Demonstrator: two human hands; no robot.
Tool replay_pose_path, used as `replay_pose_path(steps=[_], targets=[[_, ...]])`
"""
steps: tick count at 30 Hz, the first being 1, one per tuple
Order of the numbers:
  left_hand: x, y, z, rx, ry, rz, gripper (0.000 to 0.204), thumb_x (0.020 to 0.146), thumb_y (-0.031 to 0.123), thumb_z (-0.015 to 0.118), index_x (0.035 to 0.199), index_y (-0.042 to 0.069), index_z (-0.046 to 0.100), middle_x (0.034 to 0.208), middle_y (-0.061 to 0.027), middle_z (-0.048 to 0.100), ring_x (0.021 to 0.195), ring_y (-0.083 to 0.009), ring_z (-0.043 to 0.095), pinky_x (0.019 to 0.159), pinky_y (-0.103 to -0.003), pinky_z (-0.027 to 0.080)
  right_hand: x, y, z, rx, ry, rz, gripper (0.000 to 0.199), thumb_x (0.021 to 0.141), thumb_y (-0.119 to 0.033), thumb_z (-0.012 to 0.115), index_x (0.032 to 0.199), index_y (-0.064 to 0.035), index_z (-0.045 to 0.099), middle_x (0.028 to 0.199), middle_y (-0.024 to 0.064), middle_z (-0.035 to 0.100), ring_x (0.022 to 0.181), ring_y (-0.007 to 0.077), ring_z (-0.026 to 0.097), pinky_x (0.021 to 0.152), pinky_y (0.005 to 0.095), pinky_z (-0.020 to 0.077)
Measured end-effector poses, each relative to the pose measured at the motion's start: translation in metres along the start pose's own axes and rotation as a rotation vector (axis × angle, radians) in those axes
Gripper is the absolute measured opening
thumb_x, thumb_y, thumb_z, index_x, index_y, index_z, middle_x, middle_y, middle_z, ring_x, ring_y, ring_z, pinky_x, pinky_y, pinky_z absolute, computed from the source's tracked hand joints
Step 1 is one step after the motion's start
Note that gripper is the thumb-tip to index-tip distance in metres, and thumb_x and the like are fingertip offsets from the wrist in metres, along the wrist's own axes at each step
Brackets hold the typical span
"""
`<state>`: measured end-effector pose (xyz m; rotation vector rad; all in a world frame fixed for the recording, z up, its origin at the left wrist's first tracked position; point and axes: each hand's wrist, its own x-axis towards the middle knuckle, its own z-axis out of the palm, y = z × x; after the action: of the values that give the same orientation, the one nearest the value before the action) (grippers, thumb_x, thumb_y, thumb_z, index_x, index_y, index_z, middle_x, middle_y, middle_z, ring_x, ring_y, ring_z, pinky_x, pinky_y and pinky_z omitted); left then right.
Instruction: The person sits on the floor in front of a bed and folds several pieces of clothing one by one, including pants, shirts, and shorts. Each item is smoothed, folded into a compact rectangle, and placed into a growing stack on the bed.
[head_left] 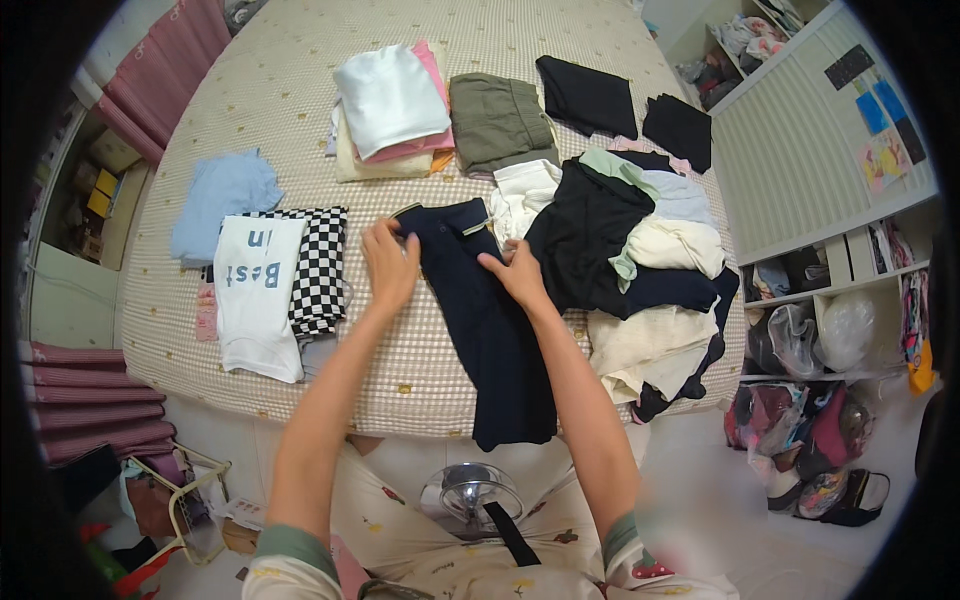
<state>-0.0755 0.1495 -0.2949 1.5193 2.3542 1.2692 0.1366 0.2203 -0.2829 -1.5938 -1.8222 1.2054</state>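
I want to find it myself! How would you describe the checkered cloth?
Look at the big bed with the beige cover. On its left side, left of the left hand, lies the checkered cloth, folded. Only it has black and white squares, half under a white shirt.

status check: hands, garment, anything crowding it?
Left hand and right hand flat on long dark navy garment, spread on checked bedspread. Unsorted clothes heap touches its right edge; black-and-white checkered fabric lies clear, left.
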Motion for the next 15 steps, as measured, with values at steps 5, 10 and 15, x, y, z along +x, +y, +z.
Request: replay_pose_path(steps=[5, 10, 15], targets=[[-0.098, 0.060, -0.054, -0.980, -0.469, -0.561, 0.068, 0.079, 0.019, 0.076, 0.131, -0.001, 0.036, 0.128, -0.0167, 0.046, 0.106, -0.0203, 0.055, 0.087, -0.031, 0.047, -0.049, -0.022, 0.026, 0.080, -0.014, -0.344, 0.053, 0.076, -0.010, 0.061, 0.124, 0.0080, 0.051, 0.117, 0.0257, 0.060, 0.111, 0.0359, 0.058, 0.094, 0.0366, 0.0454], [-0.159, 0.098, -0.113, -1.032, -0.228, -0.743, 0.038, 0.091, 0.028, 0.063, 0.115, 0.000, 0.056, 0.102, -0.0071, 0.061, 0.091, -0.0161, 0.061, 0.079, -0.027, 0.049, -0.220, -0.081, 0.030, 0.187, -0.098, -0.588, 0.053, 0.075, 0.002, 0.061, 0.127, -0.0043, 0.053, 0.092, 0.0138, 0.050, 0.085, 0.0293, 0.055, 0.075, 0.0348, 0.0461], [-0.192, 0.131, -0.198, -1.541, -0.295, -0.893, 0.042, 0.096, 0.027, 0.050, 0.129, 0.001, 0.049, 0.123, -0.0100, 0.057, 0.111, -0.0175, 0.055, 0.096, -0.032, 0.043, -0.297, -0.098, -0.047, 0.351, 0.017, -0.458, 0.029, 0.073, -0.001, 0.067, 0.102, -0.0044, 0.061, 0.102, 0.0098, 0.055, 0.084, 0.0191, 0.055, 0.070, 0.0308, 0.0470]])
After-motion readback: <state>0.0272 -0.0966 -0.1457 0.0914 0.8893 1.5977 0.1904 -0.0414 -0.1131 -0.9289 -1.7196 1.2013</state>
